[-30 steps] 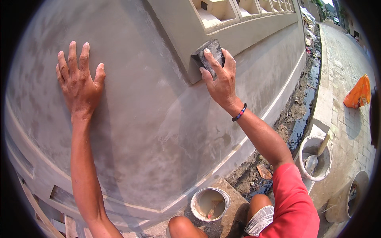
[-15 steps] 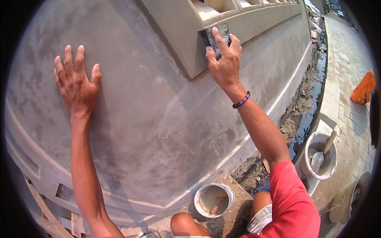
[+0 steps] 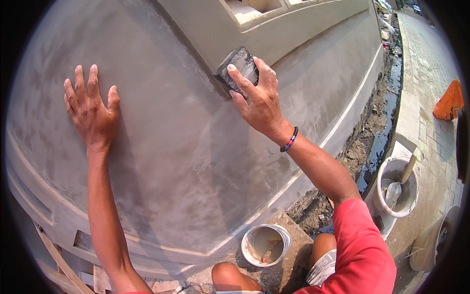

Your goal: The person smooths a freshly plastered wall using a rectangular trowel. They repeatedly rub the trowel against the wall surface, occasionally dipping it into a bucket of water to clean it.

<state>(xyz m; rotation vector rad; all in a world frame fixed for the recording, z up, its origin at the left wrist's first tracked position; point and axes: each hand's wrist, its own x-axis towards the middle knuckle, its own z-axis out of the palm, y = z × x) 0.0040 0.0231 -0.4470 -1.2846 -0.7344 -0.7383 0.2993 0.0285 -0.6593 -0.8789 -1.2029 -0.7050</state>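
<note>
My right hand (image 3: 262, 100) grips a dark grey, smudged rectangular block (image 3: 246, 62), fingers and thumb spread around it. The block looks like a sponge or foam pad. It sits at the lower corner of a raised plaster border (image 3: 198, 29), beneath an opening in the wall. My left hand (image 3: 92, 115) lies flat on the smooth grey plastered wall (image 3: 166, 117), fingers apart and holding nothing. A beaded bracelet (image 3: 291, 139) circles my right wrist.
Between my knees stands a white bucket (image 3: 244, 250) of murky water with a handled tool in it. At right, another bucket (image 3: 415, 196) holds a trowel (image 3: 392, 193). A muddy drain (image 3: 384, 132) follows the wall. An orange bag (image 3: 448, 102) lies on the paving; wooden planks (image 3: 61, 262) are lower left.
My right hand has moved left and down with the block, from the border's lower edge to its corner; the block has turned. My left hand appears slightly lower, still flat on the wall.
</note>
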